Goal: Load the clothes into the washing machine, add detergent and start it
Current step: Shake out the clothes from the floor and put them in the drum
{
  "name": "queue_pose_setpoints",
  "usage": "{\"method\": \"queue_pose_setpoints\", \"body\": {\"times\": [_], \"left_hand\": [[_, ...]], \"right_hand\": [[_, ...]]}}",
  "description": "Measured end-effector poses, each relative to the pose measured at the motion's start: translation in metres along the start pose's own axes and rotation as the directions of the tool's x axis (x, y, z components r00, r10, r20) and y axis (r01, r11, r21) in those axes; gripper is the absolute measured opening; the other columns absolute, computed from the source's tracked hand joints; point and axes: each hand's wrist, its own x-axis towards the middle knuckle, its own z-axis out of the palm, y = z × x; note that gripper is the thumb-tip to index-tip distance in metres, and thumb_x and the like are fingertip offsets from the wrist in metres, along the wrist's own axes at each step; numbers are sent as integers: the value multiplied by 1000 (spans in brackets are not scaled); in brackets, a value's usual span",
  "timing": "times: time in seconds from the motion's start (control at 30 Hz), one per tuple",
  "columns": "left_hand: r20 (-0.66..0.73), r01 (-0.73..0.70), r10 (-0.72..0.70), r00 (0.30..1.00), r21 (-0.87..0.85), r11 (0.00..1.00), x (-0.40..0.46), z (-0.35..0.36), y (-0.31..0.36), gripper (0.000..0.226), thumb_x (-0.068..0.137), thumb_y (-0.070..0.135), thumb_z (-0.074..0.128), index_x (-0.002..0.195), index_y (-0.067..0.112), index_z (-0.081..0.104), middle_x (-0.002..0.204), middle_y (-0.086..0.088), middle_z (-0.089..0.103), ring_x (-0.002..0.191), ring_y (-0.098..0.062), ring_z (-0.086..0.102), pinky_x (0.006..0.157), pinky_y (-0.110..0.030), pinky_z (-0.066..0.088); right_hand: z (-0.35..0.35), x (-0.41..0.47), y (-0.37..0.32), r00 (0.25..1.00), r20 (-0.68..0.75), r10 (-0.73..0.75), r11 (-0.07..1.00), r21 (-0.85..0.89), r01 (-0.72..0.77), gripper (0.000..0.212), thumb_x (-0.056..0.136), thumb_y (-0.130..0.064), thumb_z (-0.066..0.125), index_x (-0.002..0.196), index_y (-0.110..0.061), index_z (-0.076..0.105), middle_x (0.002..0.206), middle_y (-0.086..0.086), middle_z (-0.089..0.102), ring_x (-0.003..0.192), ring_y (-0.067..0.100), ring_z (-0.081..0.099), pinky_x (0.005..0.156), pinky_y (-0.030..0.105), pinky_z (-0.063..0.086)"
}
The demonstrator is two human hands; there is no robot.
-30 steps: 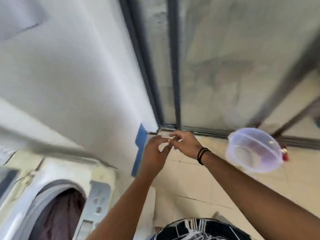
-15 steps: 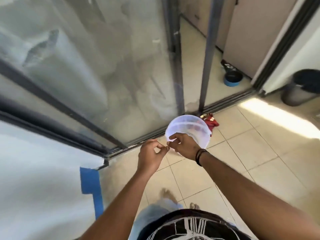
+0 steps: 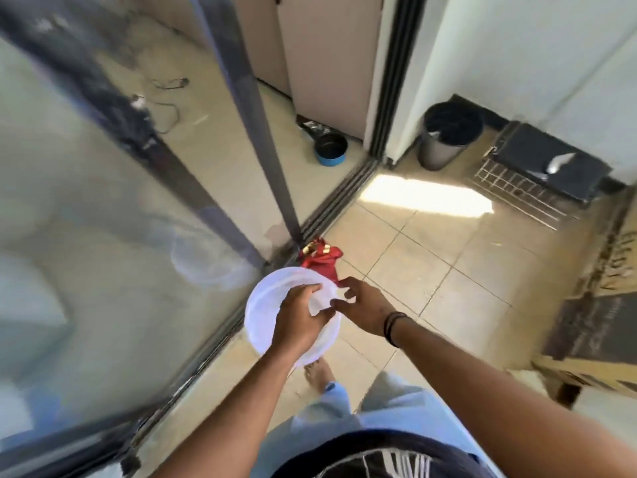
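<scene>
From the head view we saw the left hand point(image 3: 299, 322) and the right hand point(image 3: 366, 310) meeting over a translucent white plastic bowl point(image 3: 267, 310) that sat on the tiled floor point(image 3: 434, 270) beside the sliding-door track. Between them was a small pale item point(image 3: 319, 301), too blurred for us to name. The left grip had its fingers curled around that item; the right grip pinched its edge with thumb and forefinger, the other fingers spread. The item lay directly over the bowl's opening, and we could not tell what the bowl contained. Just behind the bowl lay a crumpled red cloth with gold markings point(image 3: 322, 258). Further off stood a blue-rimmed dark pet bowl point(image 3: 331, 150) and a grey cylindrical bin with a black liner point(image 3: 448, 136), contents unseen.
</scene>
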Motion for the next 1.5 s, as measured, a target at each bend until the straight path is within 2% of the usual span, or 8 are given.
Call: {"method": "queue_pose_setpoints", "body": {"times": [0.1, 0.33, 0.57, 0.8, 1.07, 1.17, 1.3, 1.5], "left_hand": [[105, -22, 13, 994, 87, 996, 52, 15, 2, 51, 85, 35, 76, 131, 22, 61, 133, 4, 63, 127, -17, 56, 105, -39, 45], [204, 48, -86, 975, 188, 981, 177, 57, -11, 52, 85, 35, 74, 134, 26, 59, 137, 0, 61, 129, -22, 55, 105, -44, 45], [485, 212, -277, 829, 186, 959, 325, 149, -74, 52, 88, 12, 65, 139, 16, 56, 140, -7, 59, 130, -25, 54, 106, -40, 44], [415, 500, -503, 758, 124, 857, 447, 247, -185, 42, 92, 22, 68, 132, 12, 59, 128, -9, 65, 119, -27, 60, 94, -32, 45], [192, 770, -746, 638, -161, 617, 513, 302, -298, 100, 85, 15, 71, 157, 39, 7, 130, -2, 51, 104, -27, 63, 84, -39, 54], [201, 782, -756, 623, -137, 608, 521, 312, -321, 89, 84, 22, 75, 155, 25, 22, 124, 1, 52, 99, -22, 56, 82, -35, 51], [93, 711, -706, 702, -34, 702, 521, 313, -324, 51, 84, 24, 72, 131, 13, 54, 111, -3, 62, 102, -25, 60, 82, -30, 49], [13, 602, -603, 798, 23, 798, 498, 284, -283, 24, 92, 21, 62, 113, 14, 71, 111, -6, 71, 90, -23, 59, 74, -27, 43]], "right_hand": [[-9, 40, 11, 998, 2, 63, 997, 40, -63, 57, 87, -45, 67, 138, -25, 51, 129, 6, 60, 116, 21, 58, 84, 23, 39], [-23, 180, 53, 983, -39, 180, 984, -5, -180, 80, 64, -70, 42, 134, -32, 46, 117, 11, 66, 112, 33, 60, 97, 45, 47], [7, 361, 125, 957, 85, 278, 958, -97, -269, 77, 63, -66, 34, 135, -41, 34, 125, 9, 59, 114, 32, 60, 100, 46, 47], [55, 516, 212, 936, 83, 341, 940, -23, -340, 70, 85, -36, 57, 148, -24, 32, 132, 20, 54, 122, 37, 54, 102, 41, 44], [114, 607, 273, 918, 199, 343, 939, -77, -334, 84, 87, -15, 52, 154, -44, 11, 104, 8, 59, 78, 25, 57, 62, 29, 41], [129, 630, 278, 925, 193, 327, 945, -86, -316, 73, 92, -19, 52, 153, -42, 19, 113, 9, 62, 90, 28, 61, 71, 31, 45], [131, 650, 273, 948, 78, 308, 951, -42, -306, 41, 88, -17, 47, 126, -27, 58, 113, 11, 68, 104, 33, 64, 77, 31, 47], [99, 614, 247, 967, -50, 248, 968, -21, -249, 41, 85, -15, 46, 117, -25, 70, 108, 11, 72, 100, 36, 65, 84, 36, 54]]}}
